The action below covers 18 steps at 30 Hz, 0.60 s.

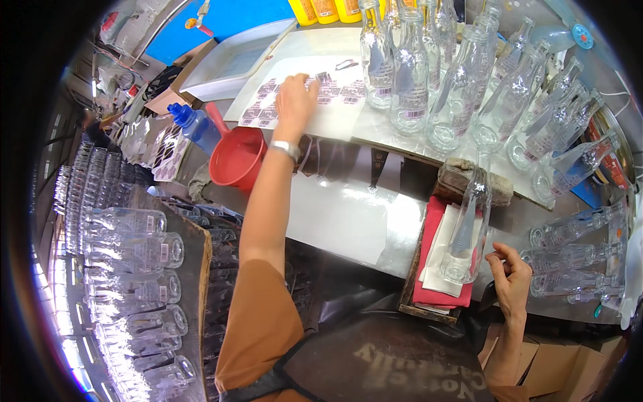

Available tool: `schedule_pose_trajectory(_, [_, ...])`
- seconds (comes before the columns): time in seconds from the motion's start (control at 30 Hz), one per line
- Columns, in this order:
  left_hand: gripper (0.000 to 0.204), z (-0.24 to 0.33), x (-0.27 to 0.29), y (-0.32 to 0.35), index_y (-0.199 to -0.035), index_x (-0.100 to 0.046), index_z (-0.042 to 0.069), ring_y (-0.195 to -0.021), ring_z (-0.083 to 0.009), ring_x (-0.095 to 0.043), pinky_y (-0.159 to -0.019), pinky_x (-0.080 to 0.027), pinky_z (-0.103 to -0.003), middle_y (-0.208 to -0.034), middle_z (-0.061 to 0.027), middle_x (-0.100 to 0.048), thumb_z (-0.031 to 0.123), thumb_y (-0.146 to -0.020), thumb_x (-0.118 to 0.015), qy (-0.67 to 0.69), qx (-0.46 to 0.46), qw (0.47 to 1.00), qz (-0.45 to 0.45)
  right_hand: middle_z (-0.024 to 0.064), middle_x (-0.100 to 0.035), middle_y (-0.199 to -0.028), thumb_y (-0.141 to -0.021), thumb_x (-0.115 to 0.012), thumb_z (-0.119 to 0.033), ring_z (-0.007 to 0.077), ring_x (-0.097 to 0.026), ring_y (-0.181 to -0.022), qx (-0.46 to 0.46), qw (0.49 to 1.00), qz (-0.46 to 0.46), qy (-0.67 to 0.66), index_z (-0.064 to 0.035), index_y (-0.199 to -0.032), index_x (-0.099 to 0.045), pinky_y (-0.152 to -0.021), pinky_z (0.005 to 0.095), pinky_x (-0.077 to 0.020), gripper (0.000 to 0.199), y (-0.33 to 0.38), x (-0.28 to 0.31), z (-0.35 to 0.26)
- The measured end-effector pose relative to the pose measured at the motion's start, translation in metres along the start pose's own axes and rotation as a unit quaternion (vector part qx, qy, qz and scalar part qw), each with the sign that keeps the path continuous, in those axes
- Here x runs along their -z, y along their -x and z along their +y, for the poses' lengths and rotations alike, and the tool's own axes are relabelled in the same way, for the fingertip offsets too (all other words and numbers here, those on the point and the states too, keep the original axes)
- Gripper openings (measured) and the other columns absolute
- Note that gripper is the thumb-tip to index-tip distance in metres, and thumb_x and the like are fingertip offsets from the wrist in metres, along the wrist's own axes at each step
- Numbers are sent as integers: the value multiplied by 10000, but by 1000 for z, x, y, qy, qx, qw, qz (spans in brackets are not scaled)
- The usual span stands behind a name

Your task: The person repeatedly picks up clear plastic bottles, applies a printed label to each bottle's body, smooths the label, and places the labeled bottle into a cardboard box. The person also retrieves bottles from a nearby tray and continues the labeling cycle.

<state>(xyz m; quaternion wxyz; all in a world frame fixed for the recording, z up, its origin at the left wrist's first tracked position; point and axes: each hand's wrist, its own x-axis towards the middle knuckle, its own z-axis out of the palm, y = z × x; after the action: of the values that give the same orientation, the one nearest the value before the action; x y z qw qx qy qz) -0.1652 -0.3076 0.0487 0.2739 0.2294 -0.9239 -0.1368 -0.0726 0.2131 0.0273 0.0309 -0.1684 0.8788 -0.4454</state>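
My left hand reaches over a white board with rows of small purple printed labels. Its fingers curl closed down among the labels; what is between the fingertips, if anything, is hidden. A clear glass bottle lies tilted on folded white and red cloths in a wooden box, its neck resting over a rolled grey cloth. Just right of the bottle's base is my right hand, loosely bent, fingers apart and nothing seen in it.
Several labelled clear bottles stand at the far right, and others lie on the right side. A red dipper and blue squeeze bottle sit near my left forearm. Bottles fill the left; a white tray lies behind.
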Motion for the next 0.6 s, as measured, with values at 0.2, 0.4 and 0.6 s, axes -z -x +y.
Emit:
schedule_pose_trajectory(0.2, [513,-36,-32,-89,-959,-761,-3,-919,-339,-713,-843,-538,-406,-942,-214,-735,471,-763,-740,-53,127,985,-108,63,-689,-805,-872,-693,-74,63,-436,-515,-5,1000,11,-1,9,-1107,-675,-504,241,-372,250,0,3,3])
schedule_pose_trajectory(0.4, [534,-32,-41,-116,-917,-739,-45,-865,-327,-714,-784,-552,-379,-940,-211,-728,422,-671,-820,-95,131,972,-168,57,-707,-834,-895,-668,-83,55,-444,-550,-25,999,-13,19,28,-1112,-665,-532,235,-372,244,-5,6,7])
schedule_pose_trajectory(0.6, [508,-27,-53,-120,-874,-731,-82,-803,-333,-714,-736,-550,-371,-903,-235,-723,384,-693,-816,-113,112,973,-168,53,-708,-833,-882,-673,-76,60,-420,-536,-5,1000,-5,18,13,-1112,-668,-515,248,-353,247,-10,2,8])
